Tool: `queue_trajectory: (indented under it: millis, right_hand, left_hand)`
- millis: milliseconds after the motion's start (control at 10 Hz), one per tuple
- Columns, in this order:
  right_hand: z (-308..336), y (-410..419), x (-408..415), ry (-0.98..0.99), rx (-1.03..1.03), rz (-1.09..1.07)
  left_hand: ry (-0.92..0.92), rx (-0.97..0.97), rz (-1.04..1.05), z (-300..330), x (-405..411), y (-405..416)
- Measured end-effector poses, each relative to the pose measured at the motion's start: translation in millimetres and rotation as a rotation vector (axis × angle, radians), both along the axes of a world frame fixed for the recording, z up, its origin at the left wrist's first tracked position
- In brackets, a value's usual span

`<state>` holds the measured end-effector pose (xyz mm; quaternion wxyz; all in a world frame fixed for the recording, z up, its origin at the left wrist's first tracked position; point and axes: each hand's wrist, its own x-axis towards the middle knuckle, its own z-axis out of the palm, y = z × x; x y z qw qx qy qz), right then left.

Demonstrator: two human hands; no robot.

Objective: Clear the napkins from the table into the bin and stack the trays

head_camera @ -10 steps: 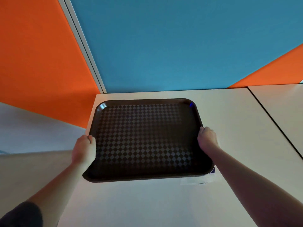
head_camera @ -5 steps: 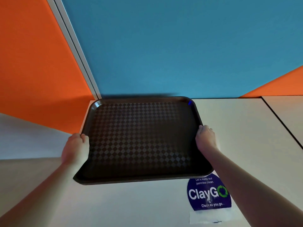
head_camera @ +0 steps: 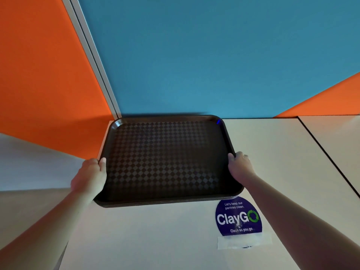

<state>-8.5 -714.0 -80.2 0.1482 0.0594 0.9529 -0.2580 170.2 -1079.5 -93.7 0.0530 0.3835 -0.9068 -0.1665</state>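
A dark brown tray (head_camera: 165, 158) with a checkered surface lies at the far left corner of the pale table (head_camera: 272, 152), its far edge against the blue wall. Layered edges along its near rim suggest more trays beneath it. My left hand (head_camera: 90, 177) grips the tray's left rim, thumb over the edge. My right hand (head_camera: 240, 165) grips the right rim the same way. No napkins or bin are in view.
A round blue "ClayGo" sticker (head_camera: 238, 217) is taped to the table just right of the tray's near corner. A second table (head_camera: 335, 137) adjoins on the right across a dark seam. Orange and blue wall panels stand behind; the table's left edge drops off beside my left arm.
Both hands have carried the tray away from me until its far edge reaches the wall. The sticker that it covered has come into full view.
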Motion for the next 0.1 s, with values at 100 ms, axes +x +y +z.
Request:
queue_trajectory:
  millis: [100]
  right_hand:
    - [10.2,9.3,11.8,-0.018,0.008,0.000]
  left_hand:
    - [0.020,-0.002,-0.001,11.8,15.1,13.0]
